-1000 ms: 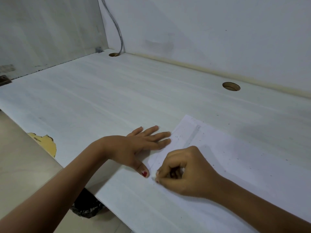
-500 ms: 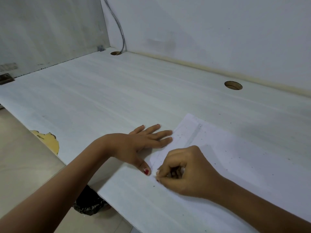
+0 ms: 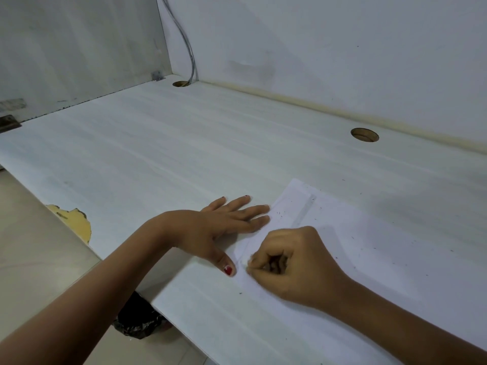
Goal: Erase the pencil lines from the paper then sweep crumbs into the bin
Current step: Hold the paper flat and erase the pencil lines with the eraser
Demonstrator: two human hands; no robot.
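Note:
A white sheet of paper (image 3: 374,248) lies flat on the white desk (image 3: 184,159), with a faint pencil line running from its far corner toward me. Small dark eraser crumbs (image 3: 279,213) are scattered over it. My left hand (image 3: 218,227) lies flat with fingers spread, pressing down the paper's left edge. My right hand (image 3: 292,267) is closed in a fist at the near end of the line, pinching a small whitish eraser (image 3: 249,264) that barely shows at the fingertips. A bin with a black liner (image 3: 137,322) stands on the floor under the desk's front edge.
Walls close the desk at the back and left. Two round cable holes (image 3: 365,134) (image 3: 181,84) sit near the back edge, and a grey cable (image 3: 184,38) runs down into the left one. The front edge has a chipped yellow patch (image 3: 76,222).
Both hands stay almost in place on the paper; the right fist shifts only slightly at the line's near end. The view has tilted a little.

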